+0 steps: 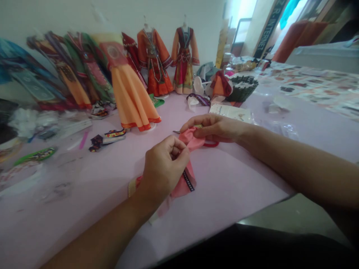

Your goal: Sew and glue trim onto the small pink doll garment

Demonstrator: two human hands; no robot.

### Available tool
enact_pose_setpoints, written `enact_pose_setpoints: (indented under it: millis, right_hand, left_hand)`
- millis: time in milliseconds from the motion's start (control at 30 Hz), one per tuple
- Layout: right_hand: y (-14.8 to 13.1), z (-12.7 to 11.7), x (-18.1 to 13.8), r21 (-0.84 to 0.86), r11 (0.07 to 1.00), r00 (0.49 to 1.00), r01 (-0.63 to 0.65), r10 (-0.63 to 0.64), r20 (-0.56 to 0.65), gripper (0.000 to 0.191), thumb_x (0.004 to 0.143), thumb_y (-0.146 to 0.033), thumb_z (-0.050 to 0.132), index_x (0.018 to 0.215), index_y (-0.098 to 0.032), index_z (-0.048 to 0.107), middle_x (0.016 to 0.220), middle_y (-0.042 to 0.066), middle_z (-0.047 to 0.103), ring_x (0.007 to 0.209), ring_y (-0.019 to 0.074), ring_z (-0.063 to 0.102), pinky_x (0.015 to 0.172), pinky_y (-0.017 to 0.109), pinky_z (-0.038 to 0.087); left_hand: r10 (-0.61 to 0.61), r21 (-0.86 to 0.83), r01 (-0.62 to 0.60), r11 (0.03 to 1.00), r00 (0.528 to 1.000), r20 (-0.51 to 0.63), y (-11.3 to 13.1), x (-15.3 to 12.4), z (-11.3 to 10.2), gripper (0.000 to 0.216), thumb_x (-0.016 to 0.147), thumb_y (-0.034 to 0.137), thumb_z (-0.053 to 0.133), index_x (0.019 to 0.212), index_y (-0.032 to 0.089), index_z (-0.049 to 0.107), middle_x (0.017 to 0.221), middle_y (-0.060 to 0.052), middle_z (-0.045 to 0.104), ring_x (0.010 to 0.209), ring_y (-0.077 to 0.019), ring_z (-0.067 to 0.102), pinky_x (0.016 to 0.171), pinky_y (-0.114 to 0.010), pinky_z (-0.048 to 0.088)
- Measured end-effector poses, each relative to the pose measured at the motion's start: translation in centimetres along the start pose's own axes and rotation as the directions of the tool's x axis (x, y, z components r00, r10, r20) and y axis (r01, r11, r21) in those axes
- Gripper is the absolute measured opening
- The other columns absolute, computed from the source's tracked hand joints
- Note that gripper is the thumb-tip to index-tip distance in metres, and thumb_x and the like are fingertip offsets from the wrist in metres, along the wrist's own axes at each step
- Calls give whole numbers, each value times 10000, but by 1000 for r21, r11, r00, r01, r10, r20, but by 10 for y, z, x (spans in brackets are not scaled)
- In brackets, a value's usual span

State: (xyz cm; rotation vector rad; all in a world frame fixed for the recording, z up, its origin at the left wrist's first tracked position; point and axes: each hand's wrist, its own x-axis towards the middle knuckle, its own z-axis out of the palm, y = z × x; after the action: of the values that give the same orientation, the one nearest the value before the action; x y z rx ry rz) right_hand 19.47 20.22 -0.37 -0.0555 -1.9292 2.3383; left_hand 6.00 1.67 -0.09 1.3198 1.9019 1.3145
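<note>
Beyond the L hand (pixel 165 168), an orange dress (pixel 134 93) stands on the surface (pixel 232 168); L hand's pinched, can't tell on what. Pink cloth (pixel 193 143) btwn hands, R hand (pixel 217 127) gripping its far end. Step: prob. fine handwork; next needs cloth steady.

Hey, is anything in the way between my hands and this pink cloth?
Nothing visible. Your right hand grips the pink cloth directly, and your left hand is closed right at it. A pointed metal tip shows just past the right hand's fingers, clear of the left hand.
</note>
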Motion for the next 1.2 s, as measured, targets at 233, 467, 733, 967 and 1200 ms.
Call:
enact_pose_setpoints:
  millis: [233, 467, 733, 967, 1200]
  right_hand:
    - [-1, 1, 0, 27, 1000, 1000, -3, 3, 6, 263, 912, -91, 705, 1173, -112, 689, 787, -27, 716, 541, 30, 559, 464, 128, 387]
    - [-1, 0, -2, 29, 999, 1000, -13, 14, -17, 268, 903, -91, 723, 1169, -120, 713, 859, 9, 757, 601, 45, 622, 515, 126, 445]
    - [-1, 0, -1, 57, 998, 1000, -17, 18, -21, 258, 898, -112, 748, 1155, -124, 728, 877, 23, 767, 614, 49, 645, 518, 121, 459]
    - [-1, 1, -3, 50, 998, 999, -35, 37, -37, 280, 886, -134, 764, 1164, -139, 731, 994, 53, 791, 795, 99, 733, 672, 149, 555]
    - [-4, 6, -4, 97, 994, 998, -52, 55, -20, 271, 865, -101, 770, 1133, -134, 745, 1019, 62, 792, 853, 115, 743, 751, 178, 583]
  left_hand:
    - [4, 3, -4, 1000, 1000, -8, 0, 1, 0, 94, 762, 287, 650, 727, 201, 636, 617, 45, 616, 562, -105, 544, 564, -252, 426]
    - [-1, 25, 1, 1000, 1000, -13, 1, 1, -2, 75, 745, 271, 645, 728, 198, 643, 618, 39, 624, 563, -110, 550, 562, -257, 428]
    - [12, 14, -12, 1000, 1000, -26, 0, 4, -3, 61, 733, 257, 642, 725, 197, 646, 622, 31, 638, 564, -116, 563, 551, -252, 431]
    - [2, 16, -2, 1000, 1000, -31, -1, 5, -3, 68, 733, 271, 646, 724, 203, 642, 623, 27, 641, 568, -121, 560, 551, -255, 430]
    - [6, 21, -5, 1000, 999, -33, -2, 6, -3, 65, 734, 274, 652, 724, 212, 633, 621, 25, 640, 561, -124, 555, 533, -256, 415]
